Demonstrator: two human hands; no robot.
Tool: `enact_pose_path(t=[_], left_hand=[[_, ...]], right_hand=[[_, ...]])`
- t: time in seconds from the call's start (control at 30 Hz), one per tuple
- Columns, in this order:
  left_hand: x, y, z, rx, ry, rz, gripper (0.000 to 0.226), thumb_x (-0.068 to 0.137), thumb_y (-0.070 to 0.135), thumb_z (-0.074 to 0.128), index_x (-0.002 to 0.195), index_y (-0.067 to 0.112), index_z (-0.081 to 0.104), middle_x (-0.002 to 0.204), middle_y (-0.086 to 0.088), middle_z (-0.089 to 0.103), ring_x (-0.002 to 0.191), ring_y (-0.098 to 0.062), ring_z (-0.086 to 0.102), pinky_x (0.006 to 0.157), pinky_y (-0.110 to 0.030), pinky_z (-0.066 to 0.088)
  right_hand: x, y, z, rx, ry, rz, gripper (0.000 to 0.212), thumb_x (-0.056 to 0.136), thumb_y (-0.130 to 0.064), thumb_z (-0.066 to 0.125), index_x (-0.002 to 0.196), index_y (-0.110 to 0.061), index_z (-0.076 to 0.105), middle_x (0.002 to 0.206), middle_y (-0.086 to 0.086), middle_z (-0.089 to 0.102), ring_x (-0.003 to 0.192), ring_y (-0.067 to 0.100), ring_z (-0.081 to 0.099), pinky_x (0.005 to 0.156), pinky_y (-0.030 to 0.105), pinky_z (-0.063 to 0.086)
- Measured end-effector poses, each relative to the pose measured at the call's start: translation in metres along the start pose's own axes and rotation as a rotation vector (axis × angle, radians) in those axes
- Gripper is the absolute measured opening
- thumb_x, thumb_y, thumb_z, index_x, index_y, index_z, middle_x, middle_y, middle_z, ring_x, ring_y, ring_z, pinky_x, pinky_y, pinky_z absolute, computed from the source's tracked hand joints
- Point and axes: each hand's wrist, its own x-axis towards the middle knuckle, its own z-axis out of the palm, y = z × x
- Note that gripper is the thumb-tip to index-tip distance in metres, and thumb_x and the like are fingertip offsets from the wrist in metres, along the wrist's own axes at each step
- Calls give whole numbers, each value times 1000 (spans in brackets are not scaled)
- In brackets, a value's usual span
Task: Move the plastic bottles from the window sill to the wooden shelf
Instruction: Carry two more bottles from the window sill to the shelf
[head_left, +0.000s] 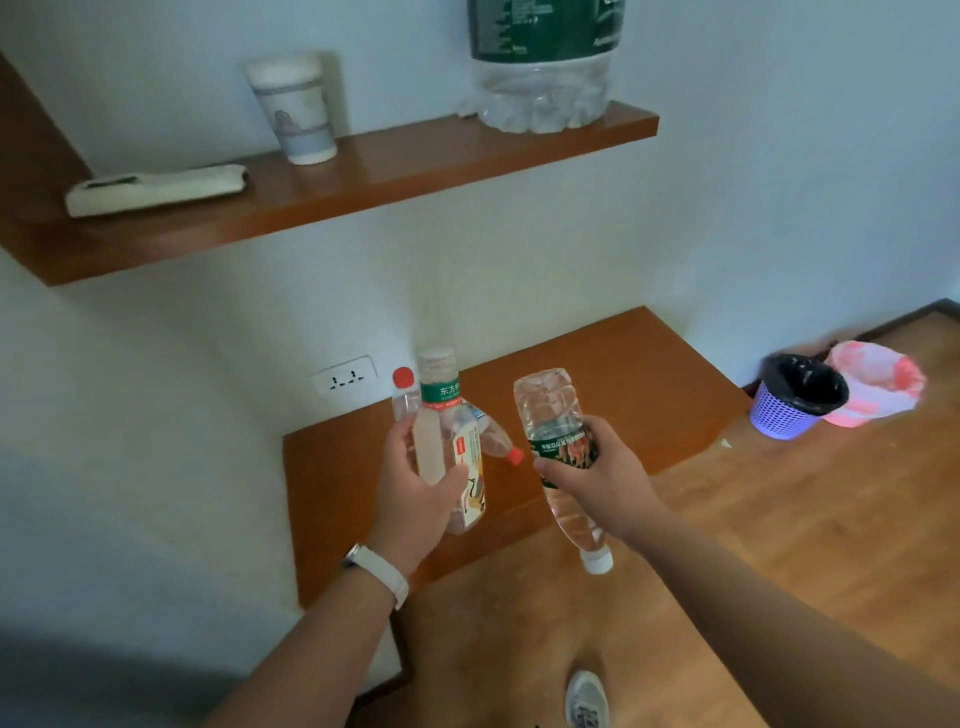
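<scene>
My left hand (415, 493) grips two upright bottles together: a slim clear one with a red cap (413, 415) and a taller one with a green and cream label (457, 447). My right hand (587, 467) holds a clear green-labelled bottle (556, 431) upside down, its white cap pointing at the floor. Both hands hover over the low wooden shelf (597, 395). A small clear bottle with a red cap (498, 441) lies on its side on that shelf, between my hands. The window sill is out of view.
An upper wooden shelf (363, 192) carries a paper cup (293, 109), a flat white object (156, 189) and a big green-labelled water bottle (543, 62). A wall socket (345, 382) sits left of the low shelf. Two small bins (797, 395) stand on the wooden floor at right.
</scene>
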Motion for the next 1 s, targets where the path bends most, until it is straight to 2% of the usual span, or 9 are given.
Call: enact_pose_path(t=[0.13, 0.27, 0.5, 0.63, 0.83, 1.0], left_hand=[[25, 16, 49, 27, 14, -13, 64, 85, 17, 75, 120, 55, 37, 118, 28, 52, 104, -7, 57, 92, -46, 52], [44, 23, 83, 42, 50, -32, 65, 85, 15, 74, 134, 39, 37, 124, 19, 53, 115, -14, 54, 97, -51, 51], [71, 22, 112, 48, 97, -69, 64, 84, 17, 76, 132, 37, 38, 126, 17, 55, 111, -9, 56, 99, -46, 50], [89, 15, 121, 37, 112, -96, 67, 83, 17, 76, 135, 34, 37, 130, 12, 55, 116, -12, 56, 96, -45, 52], [120, -4, 130, 73, 107, -133, 65, 84, 20, 77, 133, 37, 38, 131, 11, 54, 121, -15, 54, 96, -50, 52], [158, -12, 135, 114, 87, -121, 61, 82, 30, 77, 120, 55, 37, 128, 18, 54, 118, -12, 56, 92, -46, 55]], right_hand=[[41, 16, -37, 15, -20, 14, 54, 57, -68, 70, 102, -52, 45, 87, -32, 64, 76, -14, 62, 58, 16, 49], [78, 33, -59, 0, -54, 19, 60, 62, -66, 71, 112, -47, 44, 93, -24, 65, 77, -13, 62, 56, 14, 49], [118, 60, -66, -16, -120, 83, 63, 62, -66, 70, 115, -44, 46, 92, -22, 66, 75, -12, 63, 55, 15, 51], [140, 72, -64, -30, -156, 117, 64, 62, -67, 71, 115, -43, 46, 92, -20, 67, 75, -12, 62, 56, 18, 53], [171, 77, -61, -63, -162, 154, 65, 59, -70, 69, 113, -47, 43, 92, -22, 66, 74, -15, 60, 57, 17, 49], [204, 78, -62, -78, -150, 170, 68, 57, -70, 68, 116, -45, 45, 94, -20, 66, 78, -2, 65, 63, 24, 55]])
